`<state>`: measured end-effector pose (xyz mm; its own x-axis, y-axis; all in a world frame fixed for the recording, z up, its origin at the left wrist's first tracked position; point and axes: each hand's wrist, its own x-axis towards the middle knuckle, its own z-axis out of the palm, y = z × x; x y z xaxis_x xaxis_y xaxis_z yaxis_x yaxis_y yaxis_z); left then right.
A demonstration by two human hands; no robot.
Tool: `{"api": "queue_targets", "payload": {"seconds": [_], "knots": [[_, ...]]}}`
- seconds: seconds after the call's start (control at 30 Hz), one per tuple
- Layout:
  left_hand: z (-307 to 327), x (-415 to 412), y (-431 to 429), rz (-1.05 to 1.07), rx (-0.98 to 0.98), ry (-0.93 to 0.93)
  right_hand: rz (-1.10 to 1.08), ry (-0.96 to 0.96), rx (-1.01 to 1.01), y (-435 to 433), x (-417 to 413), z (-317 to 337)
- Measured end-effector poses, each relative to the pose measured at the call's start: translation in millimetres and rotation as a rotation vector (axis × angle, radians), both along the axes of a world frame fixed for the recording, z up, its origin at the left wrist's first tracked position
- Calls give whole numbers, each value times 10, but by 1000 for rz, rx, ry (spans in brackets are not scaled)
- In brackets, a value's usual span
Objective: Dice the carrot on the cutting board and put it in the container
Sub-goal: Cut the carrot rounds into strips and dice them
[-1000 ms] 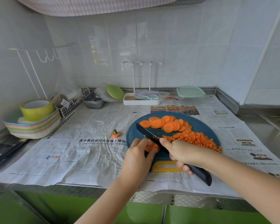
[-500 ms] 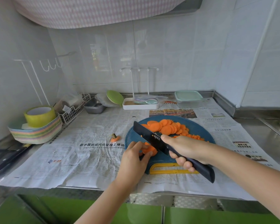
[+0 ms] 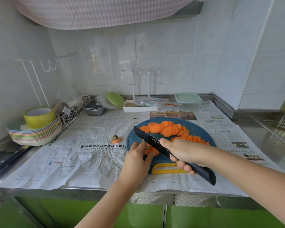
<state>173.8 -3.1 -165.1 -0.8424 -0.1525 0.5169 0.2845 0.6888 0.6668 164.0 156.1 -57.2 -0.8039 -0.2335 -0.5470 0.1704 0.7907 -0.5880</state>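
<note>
Orange round carrot slices lie heaped on the far side of the round dark-blue plastic cutting board, which has a yellow handle slot; these are undiced. Heap of small carrot dice on the right half, partly hidden behind the right hand. Small stack of slices at front-left, under work. Left hand steadies the stack: fingers pressed together and bent, tips and thumb pinching its sides. Right hand wraps the dark handle of the black-bladed kitchen knife, thumb on the blade flat, other fingers curled beneath. Blade slants over the stack, tip toward far left; edge contact: cannot tell. Judgement: dicing under half done, far heap left to cut, nothing transferred. Clear square plastic container with pale green lid stands at the counter back, well apart from the board, lid on, apparently empty. Carrot-top stub lies on the newspaper, near the board's left. Other vessels: stacked pastel plates at far left carrying a yellow-green roll; nested grey metal trays, contents not discernible; white rack tray holding pale utensils.
</note>
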Motion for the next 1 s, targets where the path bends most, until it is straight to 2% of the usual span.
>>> {"api": "queue_targets", "payload": {"seconds": [0.3,0.43,0.73,1.0], "knots": [[1,-23,-25,4,44,-19,8,-10,160,-158,42,78],[-10,-38,-26,-5,22,5,59,42,223,-202,66,39],[-5,-25,-16,-23,25,5,37,17,219,-263,21,-7],[-15,-15,-22,-30,15,29,48,91,272,-320,-14,-228]]}}
